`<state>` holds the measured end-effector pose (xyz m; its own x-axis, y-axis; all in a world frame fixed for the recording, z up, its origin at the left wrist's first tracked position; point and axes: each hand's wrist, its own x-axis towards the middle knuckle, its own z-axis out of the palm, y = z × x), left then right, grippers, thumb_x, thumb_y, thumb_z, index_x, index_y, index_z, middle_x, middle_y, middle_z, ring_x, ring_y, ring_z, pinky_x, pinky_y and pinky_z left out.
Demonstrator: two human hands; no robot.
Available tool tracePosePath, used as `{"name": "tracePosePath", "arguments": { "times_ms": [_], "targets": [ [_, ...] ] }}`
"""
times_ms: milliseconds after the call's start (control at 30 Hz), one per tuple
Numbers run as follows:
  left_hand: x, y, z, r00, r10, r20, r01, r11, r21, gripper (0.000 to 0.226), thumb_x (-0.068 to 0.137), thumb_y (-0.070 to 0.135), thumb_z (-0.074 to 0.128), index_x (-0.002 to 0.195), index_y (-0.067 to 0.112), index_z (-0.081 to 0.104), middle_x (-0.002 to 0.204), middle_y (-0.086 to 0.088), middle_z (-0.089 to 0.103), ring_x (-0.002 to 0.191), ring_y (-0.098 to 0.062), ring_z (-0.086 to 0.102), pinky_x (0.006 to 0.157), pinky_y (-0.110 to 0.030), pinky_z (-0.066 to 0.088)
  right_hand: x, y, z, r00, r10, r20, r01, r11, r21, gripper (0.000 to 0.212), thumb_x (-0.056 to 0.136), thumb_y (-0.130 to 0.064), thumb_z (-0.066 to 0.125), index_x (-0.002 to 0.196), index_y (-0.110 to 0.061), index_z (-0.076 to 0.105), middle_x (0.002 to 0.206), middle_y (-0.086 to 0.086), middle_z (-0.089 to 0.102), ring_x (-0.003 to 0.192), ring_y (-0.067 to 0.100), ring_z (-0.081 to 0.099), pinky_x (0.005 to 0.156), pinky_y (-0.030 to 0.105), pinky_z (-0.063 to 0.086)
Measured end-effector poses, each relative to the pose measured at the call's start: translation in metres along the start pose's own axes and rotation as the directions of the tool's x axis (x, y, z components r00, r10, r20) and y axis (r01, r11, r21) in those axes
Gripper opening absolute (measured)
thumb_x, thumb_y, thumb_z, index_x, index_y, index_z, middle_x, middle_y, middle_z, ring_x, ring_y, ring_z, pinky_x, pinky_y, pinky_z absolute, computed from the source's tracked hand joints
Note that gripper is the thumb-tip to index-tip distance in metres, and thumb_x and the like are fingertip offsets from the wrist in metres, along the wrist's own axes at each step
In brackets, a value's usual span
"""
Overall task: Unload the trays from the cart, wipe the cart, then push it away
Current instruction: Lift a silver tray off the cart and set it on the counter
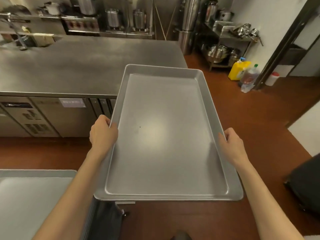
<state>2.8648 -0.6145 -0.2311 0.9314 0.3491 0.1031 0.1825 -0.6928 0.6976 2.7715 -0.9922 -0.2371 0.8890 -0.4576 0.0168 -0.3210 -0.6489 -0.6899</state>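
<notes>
The left hand (103, 132) gripped the left long edge of the tray (166, 135), fingers curled over the rim with the thumb on top. The right hand (231, 142) held the opposite long edge the same way, fingers wrapped round the rim. Both grips sat a little past the middle of the tray's length, so the near end hung toward the person's body and the far end reached out ahead.

The tray was held off every surface, roughly level, over the red-brown floor (259, 118). Its far end was close to the right front corner of the steel counter (86, 66), overlapping that corner in the view; whether it was already above the counter top could not be told.

The tray was a plain rectangular sheet pan of dull grey metal, with a low raised rim and rounded corners. It was empty. A soft glare lay near its middle, and 1 small dark speck sat just left of that glare.

As for progress, the unloading looked to be under way rather than finished. 1 tray was in the hands, and a 2nd tray (34, 191) lay at the lower left, on what was probably the cart, though the cart itself was not plainly visible. No cloth was in view, so the wiping and the pushing away appeared to be not yet begun.
</notes>
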Motion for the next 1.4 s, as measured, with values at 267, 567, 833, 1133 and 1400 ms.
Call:
{"name": "tracePosePath", "arguments": {
  "times_ms": [267, 567, 833, 1133, 1400],
  "targets": [
    [0.095, 0.030, 0.051, 0.994, -0.097, -0.042, 0.099, 0.994, 0.038, 0.014, 0.090, 0.014, 0.064, 0.099, 0.007, 0.056, 0.089, -0.008, 0.060, 0.073, -0.022, 0.050, 0.055, -0.031, 0.031, 0.153, -0.024, 0.038, 0.990, -0.097, 0.106, 0.096, 0.995, 0.019, 0.020, 0.106, -0.022, 0.048, 0.096, -0.005, 0.049, 0.082, 0.003, 0.053, 0.067, 0.015, 0.043, 0.055, 0.033, 0.033],
    [0.192, 0.062, 0.081, 0.984, -0.080, -0.161, 0.079, 0.997, -0.015, 0.010, 0.092, 0.020, 0.062, 0.092, 0.011, 0.058, 0.075, -0.002, 0.060, 0.077, -0.031, 0.057, 0.071, -0.036, 0.040, 0.329, -0.074, 0.084, 0.957, -0.211, 0.198, 0.200, 0.977, 0.072, 0.020, 0.105, -0.022, 0.048, 0.093, -0.006, 0.049, 0.082, 0.006, 0.056, 0.069, 0.020, 0.048, 0.058, 0.035, 0.036],
    [0.257, 0.050, 0.089, 0.971, -0.095, -0.218, 0.076, 0.992, -0.096, 0.010, 0.095, 0.015, 0.059, 0.104, 0.012, 0.058, 0.084, -0.008, 0.064, 0.074, -0.031, 0.057, 0.070, -0.041, 0.048, 0.412, -0.136, 0.144, 0.918, -0.294, 0.266, 0.272, 0.955, 0.117, 0.019, 0.105, -0.022, 0.049, 0.095, -0.006, 0.051, 0.081, 0.006, 0.056, 0.067, 0.017, 0.047, 0.054, 0.032, 0.033],
    [0.369, -0.005, 0.071, 0.937, -0.126, -0.325, 0.109, 0.992, -0.068, 0.003, 0.095, 0.014, 0.059, 0.098, 0.014, 0.058, 0.074, -0.003, 0.061, 0.066, -0.023, 0.052, 0.069, -0.039, 0.041, 0.473, -0.229, 0.252, 0.895, -0.334, 0.296, 0.310, 0.942, 0.126, 0.023, 0.104, -0.024, 0.051, 0.094, -0.004, 0.052, 0.083, 0.009, 0.058, 0.067, 0.016, 0.047, 0.057, 0.031, 0.036],
    [0.473, -0.061, 0.049, 0.928, -0.136, -0.346, 0.111, 0.990, -0.089, 0.008, 0.090, 0.007, 0.061, 0.098, 0.008, 0.058, 0.077, -0.012, 0.060, 0.061, -0.022, 0.048, 0.065, -0.037, 0.044, 0.511, -0.297, 0.349, 0.898, -0.338, 0.282, 0.315, 0.941, 0.124, 0.024, 0.103, -0.024, 0.053, 0.093, -0.003, 0.053, 0.080, 0.009, 0.058, 0.071, 0.029, 0.049, 0.057, 0.036, 0.033]
  ]
}}
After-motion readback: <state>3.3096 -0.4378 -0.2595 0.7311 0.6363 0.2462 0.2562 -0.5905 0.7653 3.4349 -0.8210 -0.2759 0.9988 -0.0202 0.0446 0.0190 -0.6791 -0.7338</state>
